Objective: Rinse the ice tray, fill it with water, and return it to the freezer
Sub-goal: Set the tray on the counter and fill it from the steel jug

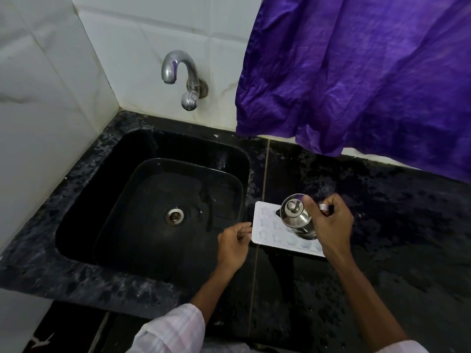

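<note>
The task looks to be in its middle step, the filling. The white plastic ice tray (pixel 267 229) lies flat on the black speckled stone table (pixel 387 250), just beside the right rim of the black rectangular sink (pixel 153 143) and nearer the table's front edge than the tiled wall at its back.

The right hand (pixel 331 226) is clamped on the handle of a small stainless-steel lidded jug (pixel 295 216). It holds the jug tipped over the right half of the tray, so the water seems to come from the jug rather than the curved chrome tap (pixel 178 70), which shows no stream. The left hand (pixel 234 244) is at the tray's left short end, with its curled fingers pinching the rim there, as if to steady it.

Whether the tray has been rinsed cannot be read from here, and water in the cells is too faint to confirm. I judge that most of the filling is still to do, along with the whole carry to the freezer, which is out of sight.

The tray sits with its cells facing up. Its long axis runs roughly along the table's front edge, skewed slightly. The left short end points at the sink, and the right end is hidden under the jug and right hand. A crumpled purple cloth (pixel 356 72) hangs over the table's back right corner.
</note>
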Tool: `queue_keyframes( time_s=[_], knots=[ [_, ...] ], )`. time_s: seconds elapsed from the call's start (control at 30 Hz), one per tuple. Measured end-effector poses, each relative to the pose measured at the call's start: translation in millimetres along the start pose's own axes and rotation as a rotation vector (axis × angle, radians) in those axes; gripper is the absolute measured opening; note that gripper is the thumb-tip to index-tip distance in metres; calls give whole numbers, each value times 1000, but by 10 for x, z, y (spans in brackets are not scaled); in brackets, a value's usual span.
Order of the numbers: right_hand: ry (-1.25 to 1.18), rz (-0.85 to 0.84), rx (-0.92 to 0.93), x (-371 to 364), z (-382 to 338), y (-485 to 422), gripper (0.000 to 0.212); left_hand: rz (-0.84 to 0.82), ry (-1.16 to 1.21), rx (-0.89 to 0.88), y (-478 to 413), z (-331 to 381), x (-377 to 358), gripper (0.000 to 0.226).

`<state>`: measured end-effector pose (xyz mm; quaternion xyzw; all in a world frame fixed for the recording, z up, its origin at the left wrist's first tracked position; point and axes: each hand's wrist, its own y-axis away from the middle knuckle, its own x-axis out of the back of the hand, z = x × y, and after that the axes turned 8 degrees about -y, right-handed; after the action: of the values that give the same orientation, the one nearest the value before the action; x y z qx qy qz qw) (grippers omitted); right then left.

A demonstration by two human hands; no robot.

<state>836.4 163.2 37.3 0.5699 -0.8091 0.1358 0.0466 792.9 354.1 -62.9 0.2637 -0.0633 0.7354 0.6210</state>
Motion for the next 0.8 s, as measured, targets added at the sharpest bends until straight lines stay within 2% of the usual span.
queue_keyframes(
  time_s=[0.8],
  knots=[
    [-29,-14,0,107,31,200,45,-2,-12,20,24,-3,-12,31]
  ],
)
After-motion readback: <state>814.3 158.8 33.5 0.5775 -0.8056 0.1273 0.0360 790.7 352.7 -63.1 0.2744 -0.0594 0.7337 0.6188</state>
